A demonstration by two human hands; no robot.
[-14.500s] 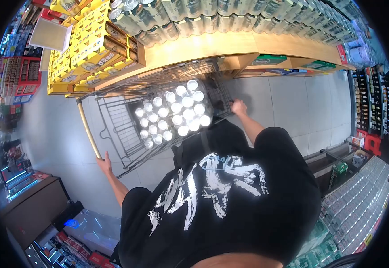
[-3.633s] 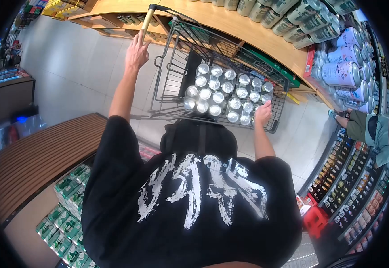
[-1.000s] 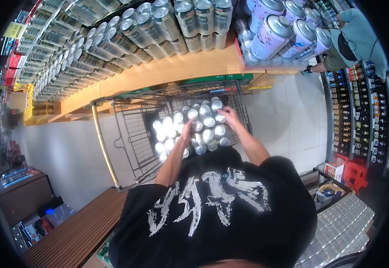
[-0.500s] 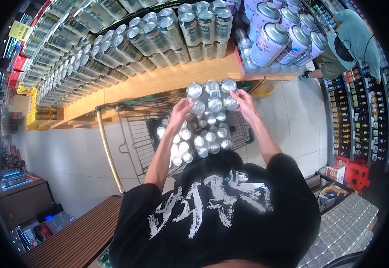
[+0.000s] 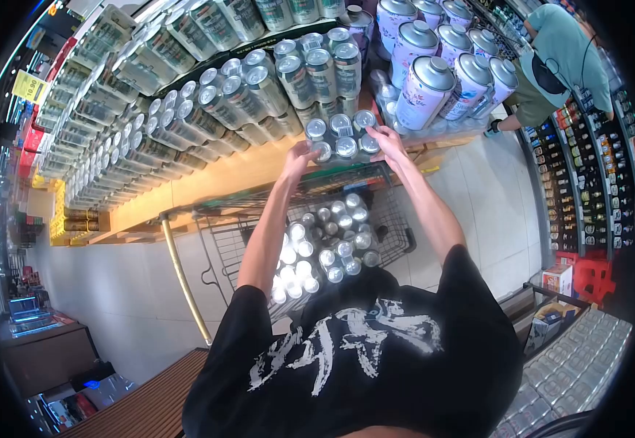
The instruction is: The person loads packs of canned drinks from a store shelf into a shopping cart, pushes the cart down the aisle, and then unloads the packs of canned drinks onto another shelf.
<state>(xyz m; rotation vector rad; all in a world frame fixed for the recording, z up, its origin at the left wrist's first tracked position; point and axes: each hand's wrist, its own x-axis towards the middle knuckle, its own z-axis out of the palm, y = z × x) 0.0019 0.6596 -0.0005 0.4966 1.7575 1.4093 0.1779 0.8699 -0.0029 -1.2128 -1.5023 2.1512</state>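
Note:
Between my two hands is a wrapped six-can pack (image 5: 343, 137), held upright over the front edge of the wooden shelf (image 5: 208, 177). My left hand (image 5: 299, 158) grips its left side, and my right hand (image 5: 389, 144) grips its right side. Just behind the pack stand green-and-silver cans (image 5: 319, 73) in stacked packs. Below my hands, the wire shopping cart (image 5: 219, 255) holds several more packs of cans (image 5: 300, 266), seen from their shiny tops. The pack's underside is hidden.
Large white floral cans (image 5: 425, 93) stand right of the can stacks. A person in a light green top (image 5: 569, 55) bends at the bottle shelves (image 5: 562, 171) at right. A red stool (image 5: 592, 279), wrapped cans (image 5: 572, 365) and a slatted wooden surface (image 5: 149, 398) are nearer me.
From the cart, both my hands have lifted the six-can pack and carried it forward to the shelf edge. Earlier, my hands were on the cart's handle and front end.

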